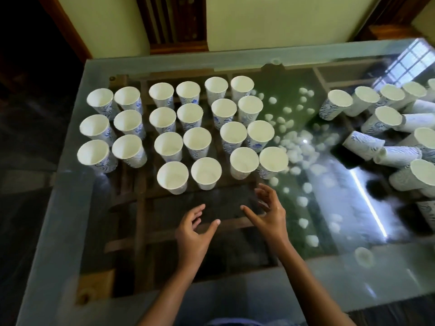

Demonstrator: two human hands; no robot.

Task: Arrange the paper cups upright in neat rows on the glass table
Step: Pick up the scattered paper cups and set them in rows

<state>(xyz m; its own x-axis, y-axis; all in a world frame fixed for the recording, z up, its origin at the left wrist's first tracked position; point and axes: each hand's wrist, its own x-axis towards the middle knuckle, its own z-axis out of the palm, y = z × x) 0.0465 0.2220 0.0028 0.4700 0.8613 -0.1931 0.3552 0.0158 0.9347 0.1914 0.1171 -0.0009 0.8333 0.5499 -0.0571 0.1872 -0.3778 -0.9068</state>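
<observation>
Glass desk [70, 208] carries upright paper cups [188, 118] in rows at left; toppled cups [395, 156] heap at right. Left hand [195, 231] and right hand [268, 212] hover spread, empty. Cups look light, crushable: grip the sidewall gently

We read no words, brands or numbers anywhere, the paper cups [197, 140] carry only a blue swirling print on white, too blurred for us to make out any lettering, the glass surface [67, 220] shows us no legible mark
</observation>
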